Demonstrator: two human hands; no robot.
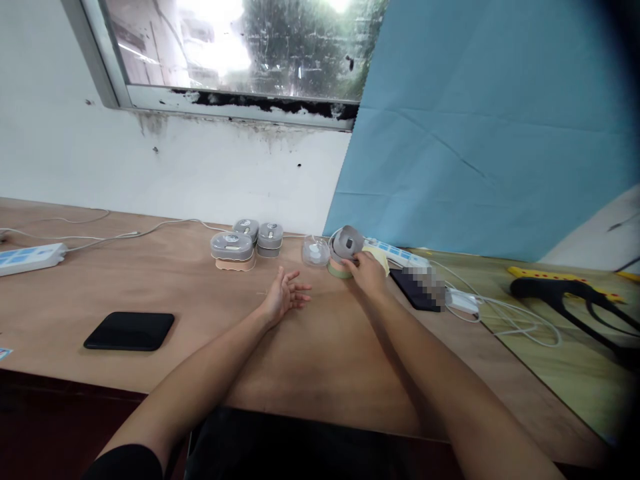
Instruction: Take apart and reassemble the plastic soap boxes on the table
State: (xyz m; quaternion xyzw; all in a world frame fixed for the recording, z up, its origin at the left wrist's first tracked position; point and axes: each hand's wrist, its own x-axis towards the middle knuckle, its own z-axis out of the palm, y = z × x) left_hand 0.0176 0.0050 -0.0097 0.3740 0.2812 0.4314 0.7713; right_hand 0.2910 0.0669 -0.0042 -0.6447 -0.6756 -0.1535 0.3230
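My left hand (284,298) rests low over the table in the middle, palm turned inward, fingers spread and holding nothing. At the right, my right hand (370,273) has thumb and fingers closed at the edge of a grey round container (349,242). This container is tilted, its inner side with a dark square mark facing me. Beneath it sit a peach and a green piece (340,270), partly covered by my fingers. A clear plastic lid or bowl (315,252) stands just to the left of this stack.
Several lidded grey boxes (233,247) stand near the wall, one with a peach base. A black phone (129,331) lies at the left. White power strips (33,259), cables, a dark flat object (415,290) and a black-handled tool (565,293) lie at the sides.
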